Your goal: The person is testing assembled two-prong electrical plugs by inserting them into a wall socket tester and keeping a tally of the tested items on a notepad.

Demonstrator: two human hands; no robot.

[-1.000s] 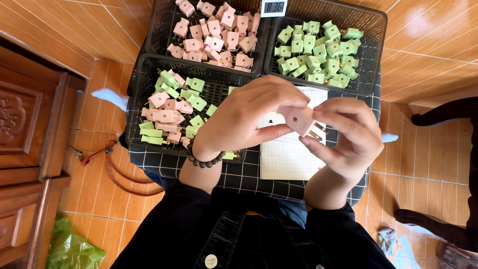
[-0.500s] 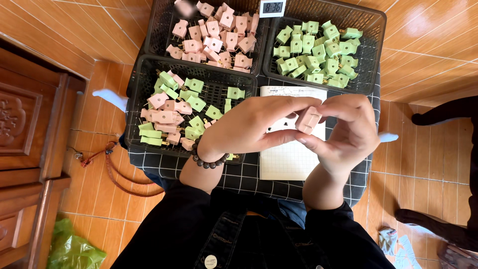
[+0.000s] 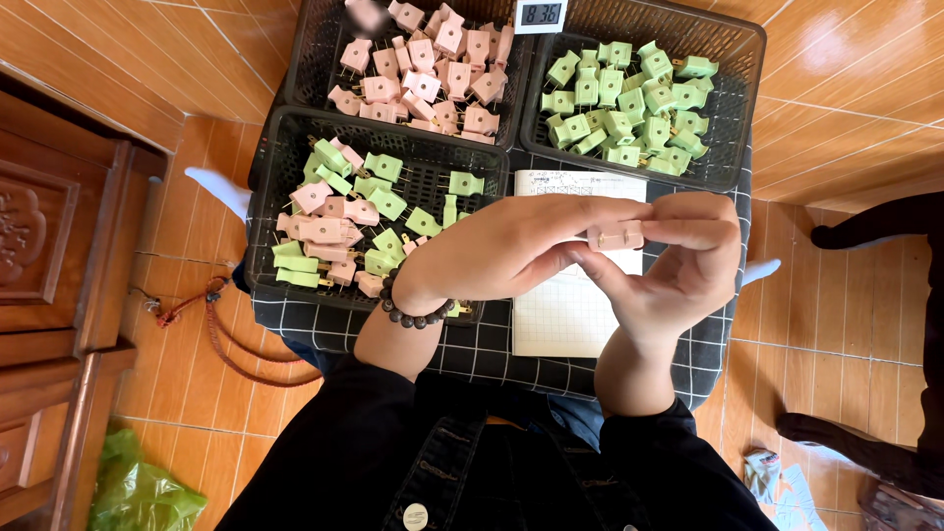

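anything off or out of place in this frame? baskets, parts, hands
Nothing spilled or broken. One oddity: the near basket holds pink and green plugs jumbled together, while the far baskets are sorted, pink plugs in one, green plugs in the other. Both hands, left hand and right hand, pinch a single pink plug over the notepad.

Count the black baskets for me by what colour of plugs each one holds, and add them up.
Pink plugs only: 1, the top left basket
Green plugs only: 1, the top right basket
Pink and green mixed: 1, the near basket
Total: 3 baskets

One more pink plug is held between the left hand and right hand.
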